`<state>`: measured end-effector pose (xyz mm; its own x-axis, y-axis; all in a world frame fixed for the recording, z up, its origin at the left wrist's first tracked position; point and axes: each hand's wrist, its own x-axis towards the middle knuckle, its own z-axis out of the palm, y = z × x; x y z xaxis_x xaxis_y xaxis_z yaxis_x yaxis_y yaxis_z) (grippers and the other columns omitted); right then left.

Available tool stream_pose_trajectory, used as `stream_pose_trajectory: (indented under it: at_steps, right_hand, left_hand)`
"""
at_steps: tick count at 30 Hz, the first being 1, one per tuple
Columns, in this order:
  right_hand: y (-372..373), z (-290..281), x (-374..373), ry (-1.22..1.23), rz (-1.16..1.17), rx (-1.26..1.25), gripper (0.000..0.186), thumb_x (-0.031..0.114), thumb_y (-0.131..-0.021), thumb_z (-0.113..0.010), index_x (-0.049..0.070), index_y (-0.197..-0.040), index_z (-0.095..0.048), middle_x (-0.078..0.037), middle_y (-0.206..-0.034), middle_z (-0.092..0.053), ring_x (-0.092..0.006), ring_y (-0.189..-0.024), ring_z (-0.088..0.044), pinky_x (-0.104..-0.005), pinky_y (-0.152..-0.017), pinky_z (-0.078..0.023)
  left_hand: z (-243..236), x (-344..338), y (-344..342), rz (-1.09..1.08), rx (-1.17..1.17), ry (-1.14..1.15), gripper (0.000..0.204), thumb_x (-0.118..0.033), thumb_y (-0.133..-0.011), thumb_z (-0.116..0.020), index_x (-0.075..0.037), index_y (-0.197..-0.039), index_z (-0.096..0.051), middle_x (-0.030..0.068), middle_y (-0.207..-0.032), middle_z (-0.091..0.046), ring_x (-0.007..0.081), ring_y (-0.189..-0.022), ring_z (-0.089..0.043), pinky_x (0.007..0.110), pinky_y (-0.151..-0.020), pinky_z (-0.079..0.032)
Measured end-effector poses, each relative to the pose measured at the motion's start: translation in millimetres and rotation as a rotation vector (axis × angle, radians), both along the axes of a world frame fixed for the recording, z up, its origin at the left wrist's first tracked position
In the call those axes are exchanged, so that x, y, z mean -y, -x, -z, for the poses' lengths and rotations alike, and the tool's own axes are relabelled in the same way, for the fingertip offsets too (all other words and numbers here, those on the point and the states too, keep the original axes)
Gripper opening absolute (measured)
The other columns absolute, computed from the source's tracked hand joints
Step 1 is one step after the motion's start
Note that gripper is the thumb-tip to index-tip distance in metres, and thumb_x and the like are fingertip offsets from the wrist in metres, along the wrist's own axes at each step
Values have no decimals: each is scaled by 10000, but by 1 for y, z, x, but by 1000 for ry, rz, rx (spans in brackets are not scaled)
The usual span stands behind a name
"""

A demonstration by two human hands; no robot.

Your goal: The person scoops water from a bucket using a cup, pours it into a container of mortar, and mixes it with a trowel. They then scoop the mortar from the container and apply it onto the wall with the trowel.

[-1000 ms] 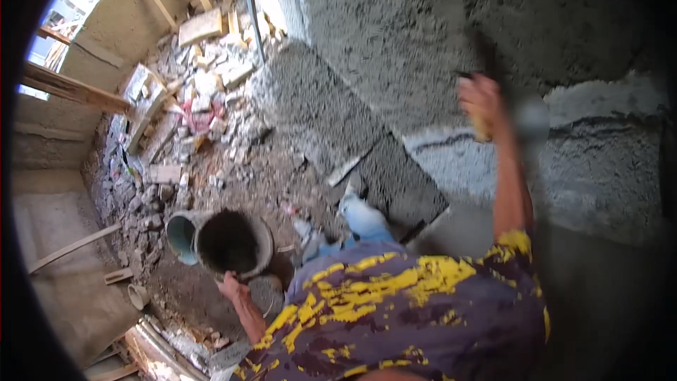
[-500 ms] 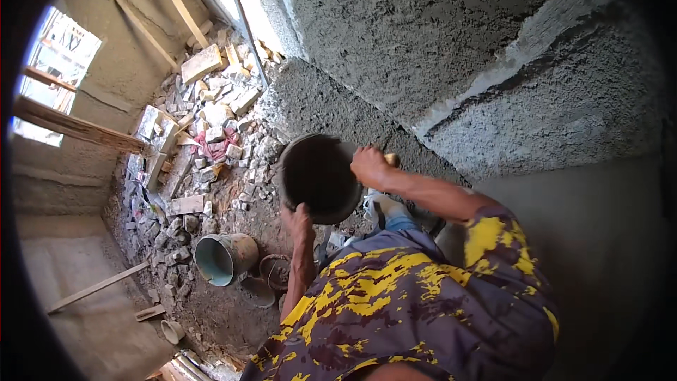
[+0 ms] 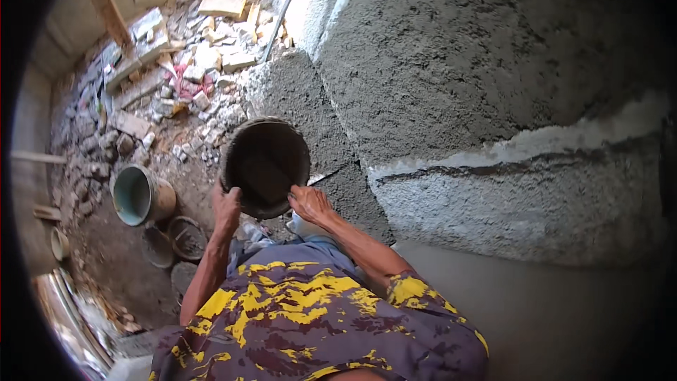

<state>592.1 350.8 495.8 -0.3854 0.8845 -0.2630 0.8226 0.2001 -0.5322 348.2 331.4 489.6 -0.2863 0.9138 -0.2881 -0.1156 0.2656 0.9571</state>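
A dark round bucket (image 3: 302,142) with a mortar-crusted rim is tipped so that its mouth faces me. On its lower left rim, my left hand (image 3: 227,206) is closed, thumb over the edge. My right hand (image 3: 312,204) is closed at the lower right rim, around a trowel whose handle the fingers hide. A flat, mortar-coated shape inside the bucket looks like the trowel's blade (image 3: 271,178). Wet grey mortar darkens the bucket's inside.
To the right rises a rough plastered wall (image 3: 437,63) with a pale ledge-like band (image 3: 508,152). Broken bricks and rubble (image 3: 204,63) cover the ground ahead. A pale bucket (image 3: 162,199) lies on its side at left, near a round dark pan (image 3: 187,238).
My right hand has moved from beyond the bucket's right side down to its rim, and the trowel handle no longer shows. The view has turned right; my left hand still grips the bucket.
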Motion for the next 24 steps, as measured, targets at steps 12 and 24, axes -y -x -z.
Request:
stream_pose_trajectory:
  at_steps: [12,24]
  right_hand:
    - [13,-85,-82,128,-606,-632,280,267,-925,-583,-12,-940,-598,-155,-787,-604,-306,-722,-618,-409,-633,-483]
    - [-280,-234,-242,-992,561,-364,231,213,-969,-566,40,-817,-586,-73,-687,-574,-198,-607,-565,-342,-571,-467]
  left_hand:
    - [51,89,23,-804,276,56,617,77,-689,-504,4,-1301,-475,98,-1148,-612,240,-968,-615,350,-877,-514]
    - [50,139,14,-731,-39,536,654,81,-639,-510,-15,-1285,-505,84,-1069,-614,205,-832,-616,318,-730,-527]
